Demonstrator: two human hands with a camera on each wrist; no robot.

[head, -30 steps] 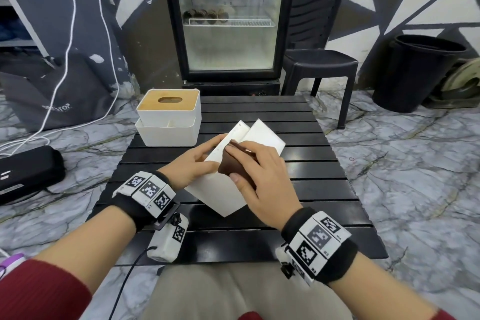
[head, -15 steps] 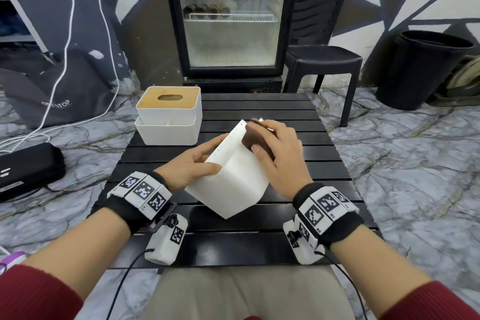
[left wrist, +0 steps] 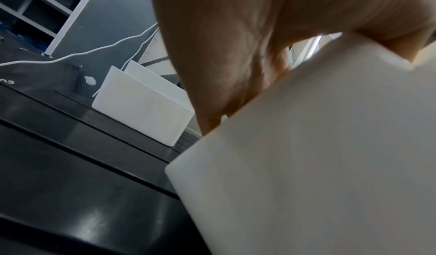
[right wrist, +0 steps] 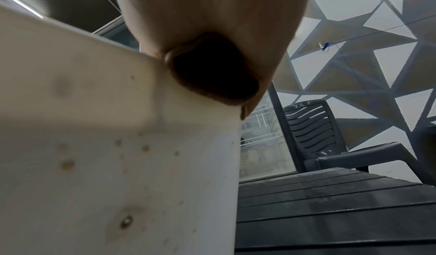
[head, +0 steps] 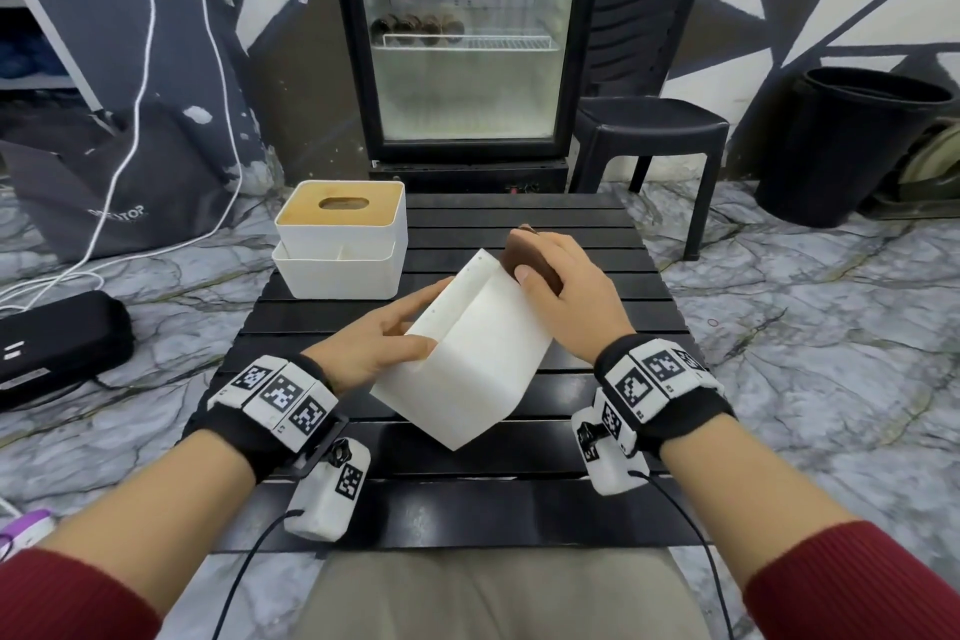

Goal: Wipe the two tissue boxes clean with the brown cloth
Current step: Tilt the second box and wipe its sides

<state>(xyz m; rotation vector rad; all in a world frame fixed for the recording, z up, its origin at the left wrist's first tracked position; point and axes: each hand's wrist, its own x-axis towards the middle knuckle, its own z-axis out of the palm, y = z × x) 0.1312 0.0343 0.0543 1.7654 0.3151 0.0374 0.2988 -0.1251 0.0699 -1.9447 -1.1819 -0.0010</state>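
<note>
Two tissue boxes on the black slatted tabletop (head: 597, 411). Near box (head: 470, 364) is plain white, tipped onto one edge so its broad faces slope up toward the person; judged: this angle exposes the side under work and lets the cloth run along it without the tabletop in the way.

Left hand (head: 384, 343) braces the box from its left, fingers extended along the left wall, thumb on the near corner. Not curled round it, more a flat press. Judged purpose: counter the push of the wiping hand so the box does not slide or fall flat.

Right hand (head: 566, 291) grips the brown cloth (head: 530, 263), wadded small under the fingers, and presses it against the far upper end of the box's right side. Right wrist view shows the cloth (right wrist: 212, 72) touching the white wall, with brownish specks lower on that face. Judged: that face is not yet clean, so more passes are needed.

Far box (head: 340, 239), with a wood-coloured top and oval slot, stands upright at the tabletop's far left, well apart from both hands, parked out of the working area. No sign from here whether it has been wiped.
</note>
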